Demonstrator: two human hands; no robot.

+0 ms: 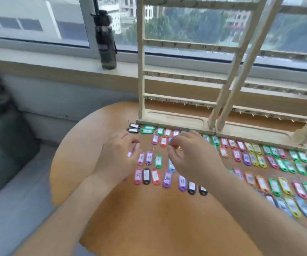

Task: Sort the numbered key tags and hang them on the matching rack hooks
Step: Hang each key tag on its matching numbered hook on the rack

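Several coloured numbered key tags (167, 178) lie in rows on the round wooden table (149, 218), spreading to the right. Behind them stand two wooden hook racks, the left rack (141, 71) and the right rack (270, 115), and I see no tags on their hooks. My left hand (119, 154) hovers over the left end of the rows, its fingers curled round a small pink tag (129, 154) with a wire ring. My right hand (191, 156) hangs beside it with curled fingers over the tags. Blur hides whether it holds anything.
A dark water bottle (106, 39) stands on the window sill, left of the racks. A grey-green sofa (5, 145) sits to the left of the table. The near part of the table bears only my forearms.
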